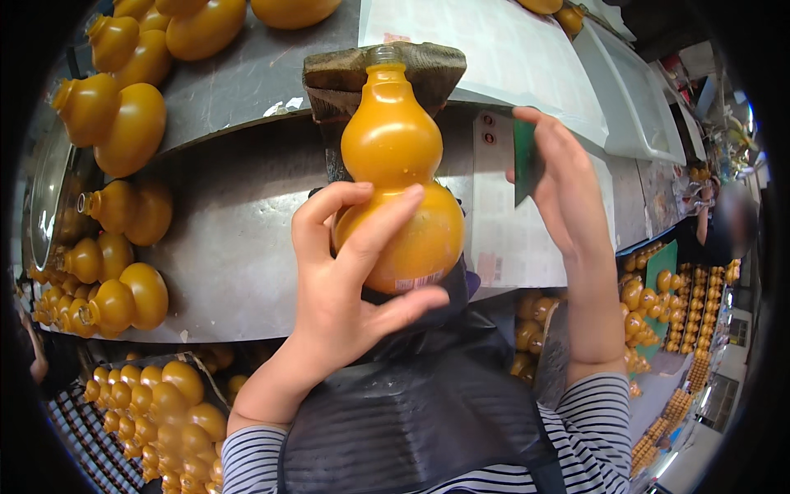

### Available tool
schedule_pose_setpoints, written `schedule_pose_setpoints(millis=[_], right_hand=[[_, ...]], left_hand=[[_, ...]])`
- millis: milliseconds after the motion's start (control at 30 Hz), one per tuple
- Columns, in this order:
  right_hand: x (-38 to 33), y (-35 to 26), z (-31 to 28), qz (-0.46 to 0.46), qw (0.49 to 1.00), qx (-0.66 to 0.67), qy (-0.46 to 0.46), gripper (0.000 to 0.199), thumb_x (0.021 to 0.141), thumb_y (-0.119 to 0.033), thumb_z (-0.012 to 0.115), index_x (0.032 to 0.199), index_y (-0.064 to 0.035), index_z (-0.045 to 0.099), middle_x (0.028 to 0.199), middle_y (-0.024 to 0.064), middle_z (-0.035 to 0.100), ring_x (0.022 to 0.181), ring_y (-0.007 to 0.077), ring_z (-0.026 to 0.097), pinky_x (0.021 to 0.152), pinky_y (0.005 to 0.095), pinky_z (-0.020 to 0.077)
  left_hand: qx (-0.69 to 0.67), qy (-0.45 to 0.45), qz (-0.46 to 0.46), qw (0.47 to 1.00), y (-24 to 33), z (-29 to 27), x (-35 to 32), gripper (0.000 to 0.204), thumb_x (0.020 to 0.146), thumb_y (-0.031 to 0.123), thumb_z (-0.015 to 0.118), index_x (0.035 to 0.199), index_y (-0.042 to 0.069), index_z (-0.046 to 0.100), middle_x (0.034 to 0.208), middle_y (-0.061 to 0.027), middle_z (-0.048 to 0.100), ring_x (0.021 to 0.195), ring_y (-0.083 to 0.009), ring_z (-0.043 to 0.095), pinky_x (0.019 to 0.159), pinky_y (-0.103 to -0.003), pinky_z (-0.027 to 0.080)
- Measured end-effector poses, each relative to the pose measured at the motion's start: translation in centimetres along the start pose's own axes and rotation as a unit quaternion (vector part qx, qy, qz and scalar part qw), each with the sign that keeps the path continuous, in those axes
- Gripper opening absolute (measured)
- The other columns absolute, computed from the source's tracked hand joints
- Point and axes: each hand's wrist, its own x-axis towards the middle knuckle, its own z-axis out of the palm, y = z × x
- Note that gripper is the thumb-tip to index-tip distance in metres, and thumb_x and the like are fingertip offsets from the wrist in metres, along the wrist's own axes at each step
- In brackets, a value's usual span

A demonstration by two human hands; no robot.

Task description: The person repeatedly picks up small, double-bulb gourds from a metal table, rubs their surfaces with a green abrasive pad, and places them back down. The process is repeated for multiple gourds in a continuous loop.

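Note:
An orange gourd-shaped bottle [393,136] lies in front of me with its clear threaded neck toward the far side. That neck rests in a notch of a worn wooden block [329,81], and the wide base is close to my dark apron. My left hand [350,263] spreads over the lower bulb, fingers and thumb steadying it. A small printed label with a barcode [420,280] shows near the base. To the right of the bottle, my right hand [564,169] pinches a thin green flat card or scraper [524,160], apart from the bottle.
White label sheets [502,226] lie beneath and beyond my right hand. A white plastic tray [629,99] stands at far right. Several orange gourd bottles [132,128] line the table's left side; more [160,412] fill a rack at lower left. Another person [724,218] is at right.

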Motion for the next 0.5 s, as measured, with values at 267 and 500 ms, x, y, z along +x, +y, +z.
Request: schedule_pose_setpoints(millis=[267, 500], right_hand=[[-2.6, -3.0, 5.5, -0.341, 0.791, -0.445, -0.247, 0.051, 0.071, -0.003, 0.076, 0.121, 0.0005, 0.064, 0.077, 0.0085, 0.059, 0.066, 0.0168, 0.055, 0.060, 0.0272, 0.0446], [-2.5, -1.0, 5.4, -0.476, 0.730, -0.460, -0.170, 0.034, 0.072, -0.005, 0.075, 0.105, -0.0078, 0.069, 0.088, 0.0052, 0.067, 0.075, 0.0179, 0.060, 0.065, 0.0298, 0.0463]], left_hand=[[-0.037, 0.050, -0.059, 0.996, 0.0, 1.1, -0.3, 0.110, 0.063, 0.031, 0.090, 0.147, 0.003, 0.024, 0.129, -0.0162, 0.032, 0.117, -0.0302, 0.040, 0.100, -0.040, 0.041], [-0.019, 0.032, -0.009, 0.999, -0.6, 0.6, -0.8, 0.098, 0.059, 0.024, 0.092, 0.135, 0.007, 0.034, 0.132, -0.0176, 0.031, 0.122, -0.0339, 0.040, 0.103, -0.044, 0.040]])
